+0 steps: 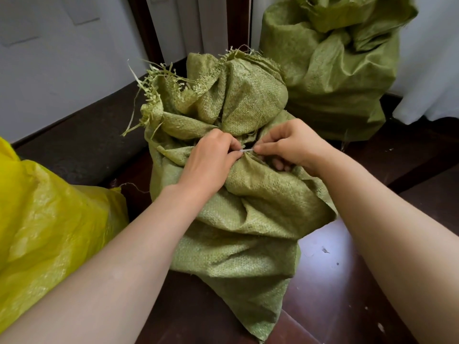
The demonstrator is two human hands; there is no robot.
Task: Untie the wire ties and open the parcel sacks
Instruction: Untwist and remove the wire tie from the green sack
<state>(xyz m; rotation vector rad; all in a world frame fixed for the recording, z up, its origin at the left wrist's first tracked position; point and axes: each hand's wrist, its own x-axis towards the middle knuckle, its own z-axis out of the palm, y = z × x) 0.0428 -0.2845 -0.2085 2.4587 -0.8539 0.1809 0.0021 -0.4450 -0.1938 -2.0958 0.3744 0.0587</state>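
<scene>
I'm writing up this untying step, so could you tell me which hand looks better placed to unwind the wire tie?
Probably the right hand: its fingertips pinch the wire tie's free end, while the left hand braces the green sack's neck.

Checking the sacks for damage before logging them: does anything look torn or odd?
The near green sack has a frayed top edge, loose woven strips sticking out at upper left. Nothing spilled.

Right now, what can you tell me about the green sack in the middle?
The middle green sack looks like woven plastic, wrinkled and full, standing on the dark floor. Its neck is bunched shut, with a frayed, stringy top edge above. A thin pale wire tie sits at the neck, pinched by the left hand and right hand, which rest on the cloth.
</scene>
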